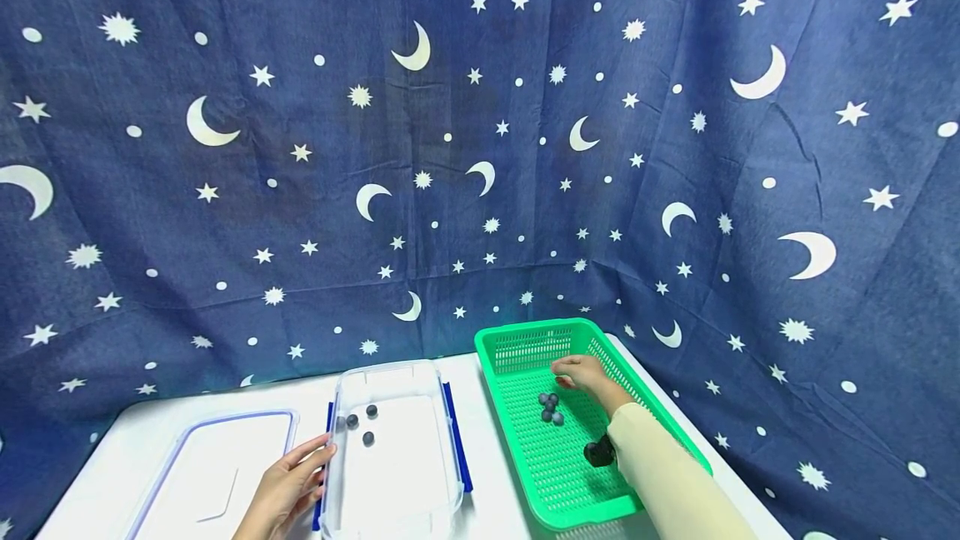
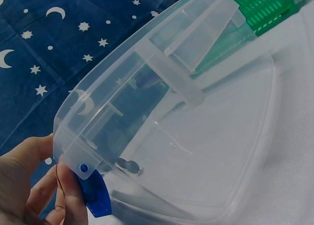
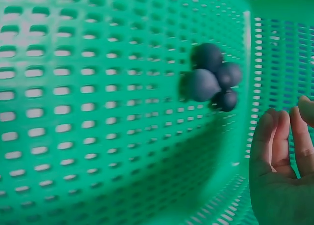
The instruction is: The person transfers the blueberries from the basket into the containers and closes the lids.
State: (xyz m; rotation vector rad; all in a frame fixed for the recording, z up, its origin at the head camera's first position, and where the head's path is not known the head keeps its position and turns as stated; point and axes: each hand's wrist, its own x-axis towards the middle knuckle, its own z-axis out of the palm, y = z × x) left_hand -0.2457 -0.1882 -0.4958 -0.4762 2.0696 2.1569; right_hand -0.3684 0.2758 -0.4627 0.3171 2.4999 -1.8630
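Note:
A clear plastic container (image 1: 397, 482) with blue side latches stands on the table, and three dark blueberries (image 1: 368, 438) lie inside it. My left hand (image 1: 288, 482) holds the container's left edge; in the left wrist view its thumb and fingers are at the corner beside a blue latch (image 2: 95, 195). My right hand (image 1: 585, 375) is over the far part of a green basket (image 1: 525, 473), fingers loosely bent, nothing visible in them. Several blueberries (image 1: 547, 416) sit clustered on the basket floor, just apart from the right hand. The right wrist view shows these blueberries (image 3: 202, 85) beside the fingers (image 3: 280, 141).
A clear lid with a blue seal (image 1: 217, 432) lies on the white table (image 1: 480, 440), left of the container. Behind and to the right hangs a dark blue curtain (image 1: 450, 140) with moons and stars. The basket's perforated walls rise around the right hand.

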